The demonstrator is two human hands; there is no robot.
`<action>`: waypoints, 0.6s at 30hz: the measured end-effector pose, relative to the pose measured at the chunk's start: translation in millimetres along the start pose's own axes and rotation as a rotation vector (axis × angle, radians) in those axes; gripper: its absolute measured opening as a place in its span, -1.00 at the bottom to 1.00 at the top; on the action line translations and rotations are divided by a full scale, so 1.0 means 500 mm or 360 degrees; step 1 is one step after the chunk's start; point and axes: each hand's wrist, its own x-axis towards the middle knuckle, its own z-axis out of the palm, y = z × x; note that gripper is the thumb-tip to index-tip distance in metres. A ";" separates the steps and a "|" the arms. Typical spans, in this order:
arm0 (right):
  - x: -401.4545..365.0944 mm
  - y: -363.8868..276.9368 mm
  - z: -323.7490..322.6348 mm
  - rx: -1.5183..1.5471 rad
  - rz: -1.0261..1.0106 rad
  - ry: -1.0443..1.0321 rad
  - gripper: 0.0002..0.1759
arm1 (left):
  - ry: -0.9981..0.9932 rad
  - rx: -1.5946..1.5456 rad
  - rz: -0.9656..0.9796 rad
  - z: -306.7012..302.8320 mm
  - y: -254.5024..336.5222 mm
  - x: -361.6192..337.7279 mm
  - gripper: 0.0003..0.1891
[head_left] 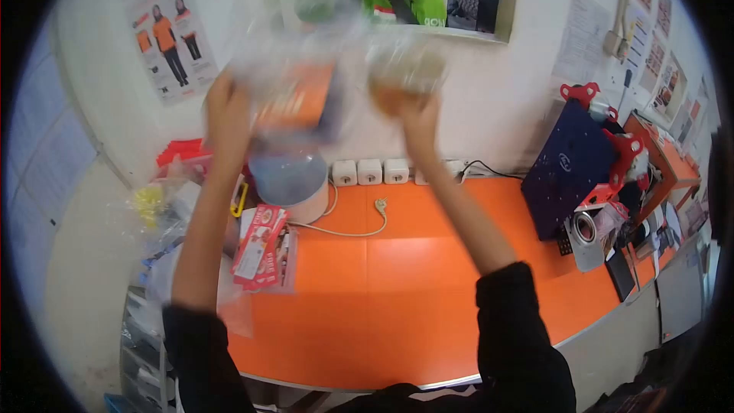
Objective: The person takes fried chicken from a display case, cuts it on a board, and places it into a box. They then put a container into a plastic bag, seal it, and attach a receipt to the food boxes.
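Observation:
Both of my hands are raised above the orange counter [413, 275]. My left hand [228, 107] is closed at the side of a clear plastic bag [294, 99] with an orange and dark package inside, blurred by motion. A small round container [405, 80] in clear plastic, brownish inside, is in my right hand [420, 118], its fingers closed at the lower right side. Behind the two items is a window opening [497, 0], where a person in a green jacket [428, 8] stands.
A white tub [294, 183], red leaflets [260, 245] and plastic bags [160, 206] are on the left. White sockets [370, 172] line the wall, with a plug [381, 204] before them. A dark blue box [569, 168] and other items stand at the right.

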 end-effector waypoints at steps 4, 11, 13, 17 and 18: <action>0.318 0.005 -0.139 -0.0618 -0.0675 0.0278 -0.28 | 0.0202 -0.0020 -0.0066 0.308 0.067 0.221 -0.77; 0.542 0.114 -0.267 -0.1433 -0.0490 0.0559 -0.20 | 0.0362 0.0629 0.0073 0.623 0.003 0.372 -0.77; 0.539 0.130 -0.270 -0.1613 -0.0320 0.0440 -0.18 | 0.0258 0.0692 0.0003 0.674 -0.012 0.382 -0.77; 0.543 0.131 -0.263 -0.1832 -0.0073 0.0568 -0.18 | 0.0028 0.0786 0.0018 0.689 -0.023 0.398 -0.67; 0.536 0.133 -0.269 -0.1919 -0.0211 0.0555 -0.26 | -0.0148 0.0369 -0.0059 0.687 -0.024 0.393 -0.62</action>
